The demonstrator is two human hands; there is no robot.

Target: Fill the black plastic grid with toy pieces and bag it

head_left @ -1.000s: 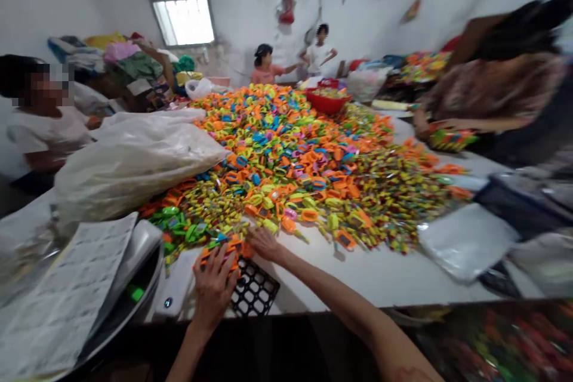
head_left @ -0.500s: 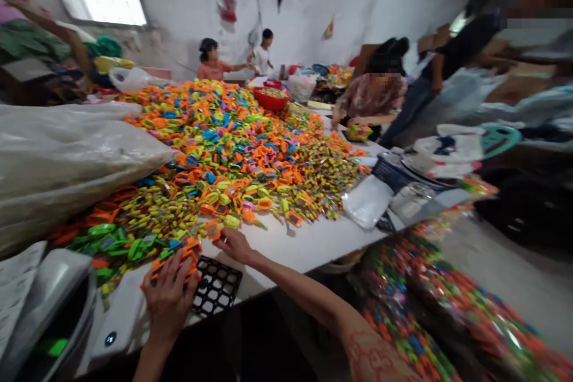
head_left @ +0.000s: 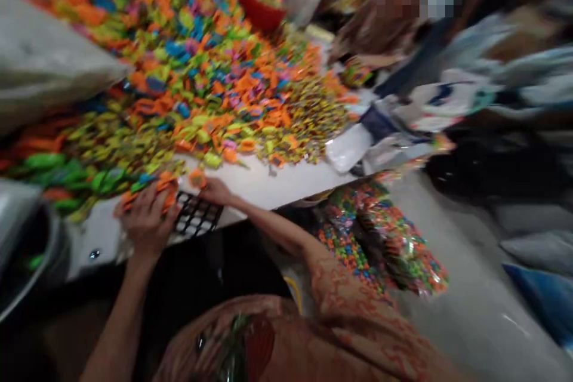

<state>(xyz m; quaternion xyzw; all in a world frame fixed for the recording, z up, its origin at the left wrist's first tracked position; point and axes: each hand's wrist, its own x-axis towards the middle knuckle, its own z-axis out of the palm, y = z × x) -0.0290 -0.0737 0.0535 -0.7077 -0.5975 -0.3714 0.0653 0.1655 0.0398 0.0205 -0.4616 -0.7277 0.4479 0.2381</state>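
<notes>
My left hand [head_left: 145,221] lies with fingers spread over several orange plastic pieces [head_left: 166,183] set on a black grid tray [head_left: 197,218] at the near edge of the white table [head_left: 286,182]. My right hand [head_left: 216,191] reaches just past the tray's far corner, fingers pinched around a small orange piece [head_left: 197,178]. A huge heap of small orange, yellow, green and blue plastic toys [head_left: 210,71] covers the table beyond both hands. The whole view is smeared by motion.
A big clear plastic bag [head_left: 49,65] lies at the left, a grey machine [head_left: 22,233] at the near left. A red bowl [head_left: 262,12] stands far back. A bag of coloured toys [head_left: 380,239] lies on the floor right. Another person [head_left: 403,6] sits across.
The view has swung to the right and downward, with my lap and the floor now showing. My hands stay at the tray; the right hand has an orange piece at its fingertips.
</notes>
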